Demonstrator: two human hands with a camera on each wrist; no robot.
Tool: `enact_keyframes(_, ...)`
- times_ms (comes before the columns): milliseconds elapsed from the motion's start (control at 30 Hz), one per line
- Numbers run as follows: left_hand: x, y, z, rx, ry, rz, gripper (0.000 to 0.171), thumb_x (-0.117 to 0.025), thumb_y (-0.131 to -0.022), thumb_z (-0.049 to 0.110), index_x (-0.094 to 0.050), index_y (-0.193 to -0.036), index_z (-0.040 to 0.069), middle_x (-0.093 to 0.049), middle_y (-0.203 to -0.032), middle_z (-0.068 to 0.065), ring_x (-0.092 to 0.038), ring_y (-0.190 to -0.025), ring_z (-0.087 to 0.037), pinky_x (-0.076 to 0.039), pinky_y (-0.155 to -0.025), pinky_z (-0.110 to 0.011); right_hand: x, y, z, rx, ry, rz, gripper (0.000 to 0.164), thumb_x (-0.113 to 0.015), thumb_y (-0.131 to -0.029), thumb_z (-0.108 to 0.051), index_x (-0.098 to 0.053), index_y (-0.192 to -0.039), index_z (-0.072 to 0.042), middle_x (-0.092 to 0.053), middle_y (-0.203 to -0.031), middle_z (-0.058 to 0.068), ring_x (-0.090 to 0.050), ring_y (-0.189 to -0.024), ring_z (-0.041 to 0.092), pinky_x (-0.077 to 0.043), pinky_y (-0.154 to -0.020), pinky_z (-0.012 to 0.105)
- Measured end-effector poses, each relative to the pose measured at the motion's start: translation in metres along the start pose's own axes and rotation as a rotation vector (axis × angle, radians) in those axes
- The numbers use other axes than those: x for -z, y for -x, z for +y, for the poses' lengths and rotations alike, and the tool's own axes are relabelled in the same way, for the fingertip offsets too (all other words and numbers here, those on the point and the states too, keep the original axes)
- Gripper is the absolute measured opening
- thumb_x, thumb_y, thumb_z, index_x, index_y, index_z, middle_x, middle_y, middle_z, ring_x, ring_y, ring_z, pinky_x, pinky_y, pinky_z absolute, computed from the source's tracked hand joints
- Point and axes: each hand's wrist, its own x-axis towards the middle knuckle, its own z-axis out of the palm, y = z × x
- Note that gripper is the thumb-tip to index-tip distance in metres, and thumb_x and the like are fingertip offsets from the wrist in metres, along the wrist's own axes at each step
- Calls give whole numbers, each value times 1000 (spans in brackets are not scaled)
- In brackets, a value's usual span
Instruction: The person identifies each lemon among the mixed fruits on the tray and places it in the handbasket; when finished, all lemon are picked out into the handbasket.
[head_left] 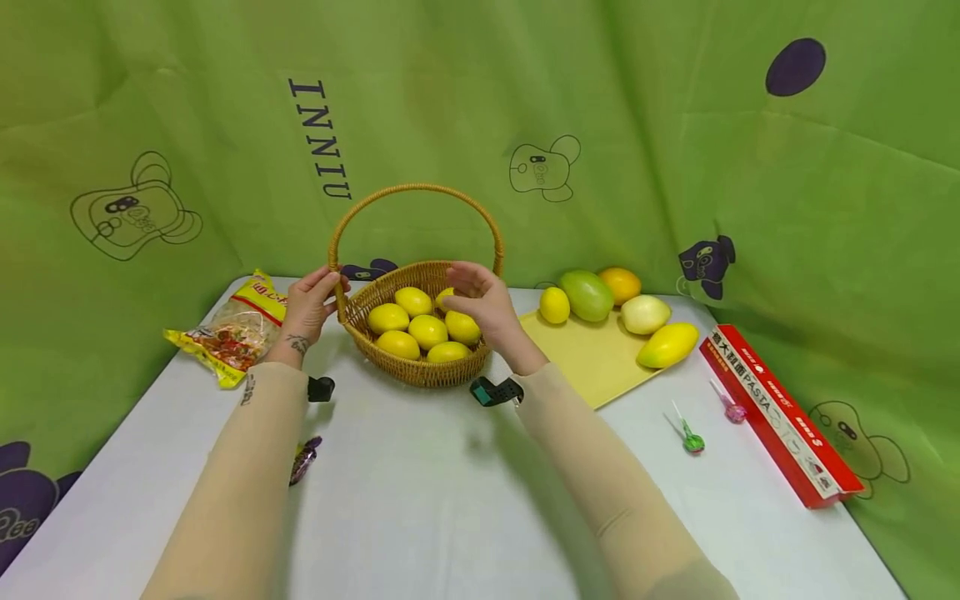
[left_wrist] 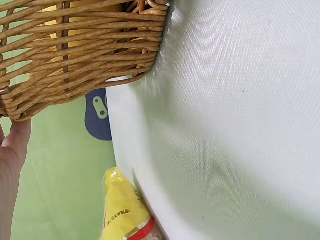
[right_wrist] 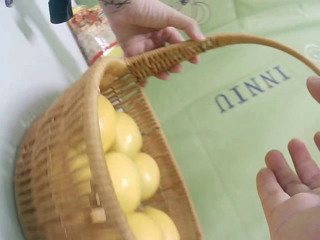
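Note:
A wicker basket (head_left: pixel 420 375) with a tall arched handle (head_left: pixel 417 187) holds several yellow lemons (head_left: pixel 428 332). My left hand (head_left: pixel 309 302) grips the handle near its left base, with the fingers curled round it in the right wrist view. Over the basket's right side hovers my right hand (head_left: pixel 483 304), fingers loosely bent and apart, holding nothing. In the right wrist view this right hand (right_wrist: pixel 295 200) shows an open palm beside the handle. It hides part of the lemons at the right in the head view.
Left of the basket lies a yellow snack bag (head_left: pixel 243 325). A yellow tray (head_left: pixel 592 367) to the right has a green mango (head_left: pixel 587 295) and other fruit along its edge. A red pasta box (head_left: pixel 780 417), lollipops (head_left: pixel 693 442) and a purple-wrapped candy (head_left: pixel 304 460) lie on the white table (head_left: pixel 420 500).

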Motion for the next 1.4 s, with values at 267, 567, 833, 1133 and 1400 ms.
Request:
enact_keyframes(267,-1,-1,2,-6,2,2,26,-65,-87,20,-67,-110,8,-68,-84,3,-62,-86,-12,-53,-75,-24,58,9,6,67,-71,117,41,-58,-78,18,-47,-117,12,-62,-95,-4,-62,-94,22,-52,-79,22)
enact_keyframes(567,1,2,1,1,-9,6,12,-62,-89,19,-71,-97,19,-67,-85,2,-60,-86,-11,-53,-74,-23,119,-8,38,109,-37,402,43,-60,-77,16,-47,-118,11,-58,-105,11,-56,-93,12,-48,-82,18)
enact_keyframes(833,1,3,0,-4,-3,-25,15,-64,-88,21,-71,-100,17,-68,-86,3,-61,-86,-10,-53,-77,-24,147,-14,59,39,87,484,49,-63,-77,13,-46,-123,10,-48,-127,26,-51,-110,18,-31,-107,40)
enact_keyframes(1133,-1,1,1,-11,-21,-26,32,-63,-88,21,-63,-116,4,-68,-87,3,-61,-87,-11,-52,-77,-25,159,-12,70,-141,337,359,65,-66,-78,5,-38,-136,4,-38,-142,20,-36,-130,30,-29,-109,37)
enact_keyframes(1400,0,1,0,2,3,-22,17,-63,-89,20,-70,-103,14,-68,-87,2,-61,-87,-11,-53,-76,-25,161,-12,80,-264,440,251,68,-68,-78,0,-37,-139,1,-37,-144,17,-33,-133,32,-28,-110,38)
